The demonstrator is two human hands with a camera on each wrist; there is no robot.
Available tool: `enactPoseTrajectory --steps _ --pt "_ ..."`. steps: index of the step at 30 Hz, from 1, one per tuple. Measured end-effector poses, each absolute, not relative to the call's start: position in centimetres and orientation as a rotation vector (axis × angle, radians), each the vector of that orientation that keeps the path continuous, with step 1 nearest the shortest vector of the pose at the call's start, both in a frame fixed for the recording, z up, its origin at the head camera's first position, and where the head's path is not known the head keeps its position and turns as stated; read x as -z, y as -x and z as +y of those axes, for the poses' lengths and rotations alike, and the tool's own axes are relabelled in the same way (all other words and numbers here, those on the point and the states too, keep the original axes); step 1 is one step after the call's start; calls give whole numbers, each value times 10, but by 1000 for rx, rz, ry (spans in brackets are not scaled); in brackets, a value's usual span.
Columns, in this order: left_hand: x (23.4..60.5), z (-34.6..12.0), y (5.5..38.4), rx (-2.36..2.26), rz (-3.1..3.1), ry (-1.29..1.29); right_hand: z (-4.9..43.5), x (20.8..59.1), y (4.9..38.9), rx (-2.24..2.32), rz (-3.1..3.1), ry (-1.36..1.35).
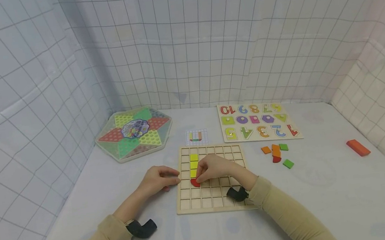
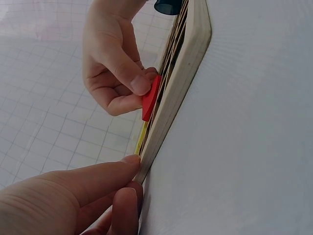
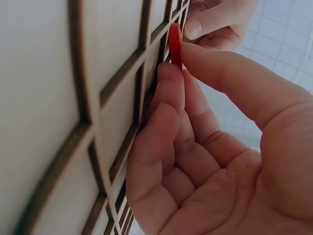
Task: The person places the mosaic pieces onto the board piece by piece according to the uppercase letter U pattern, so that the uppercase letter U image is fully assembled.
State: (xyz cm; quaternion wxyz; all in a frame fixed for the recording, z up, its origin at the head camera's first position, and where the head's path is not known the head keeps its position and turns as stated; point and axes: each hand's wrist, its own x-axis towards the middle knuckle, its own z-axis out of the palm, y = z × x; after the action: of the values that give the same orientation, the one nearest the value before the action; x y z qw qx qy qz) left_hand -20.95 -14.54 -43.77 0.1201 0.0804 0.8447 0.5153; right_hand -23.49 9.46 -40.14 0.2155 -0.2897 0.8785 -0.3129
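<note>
My right hand pinches a red rounded tile between thumb and fingers over the wooden grid board. The tile lies just below a column of yellow square tiles in the board's left part. In the right wrist view, the red tile stands edge-on at the fingertips, close against the grid. My left hand rests beside the board, its fairly straight fingers touching the left edge. The left wrist view has those fingertips at the board's corner.
Right of the board lie loose orange, green and red tiles. Behind it are a small pattern card, a number puzzle and a hexagonal star-patterned game board. An orange-red block sits far right.
</note>
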Motion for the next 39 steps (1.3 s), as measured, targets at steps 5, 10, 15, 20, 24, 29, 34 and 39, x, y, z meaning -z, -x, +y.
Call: enactPoseTrajectory --steps 5,10,15,20,24,29,34,39 --pt "437 -145 209 -1501 2473 -227 95 401 234 857 2449 814" --pt "436 -145 208 -1511 2467 -232 96 402 233 838 2457 808" --pt "436 -145 208 -1513 2461 -240 98 404 234 849 2441 798" --pt "435 -145 208 -1505 2463 -230 98 404 234 843 2447 821" --pt "434 -145 208 -1495 2467 -207 98 403 234 848 2444 827" --pt "434 -144 208 -1491 2474 -189 99 404 234 856 2445 830" --pt "435 -143 208 -1484 2487 -185 100 404 233 853 2453 832" --pt "435 -143 208 -1484 2488 -183 101 403 231 851 2458 828"
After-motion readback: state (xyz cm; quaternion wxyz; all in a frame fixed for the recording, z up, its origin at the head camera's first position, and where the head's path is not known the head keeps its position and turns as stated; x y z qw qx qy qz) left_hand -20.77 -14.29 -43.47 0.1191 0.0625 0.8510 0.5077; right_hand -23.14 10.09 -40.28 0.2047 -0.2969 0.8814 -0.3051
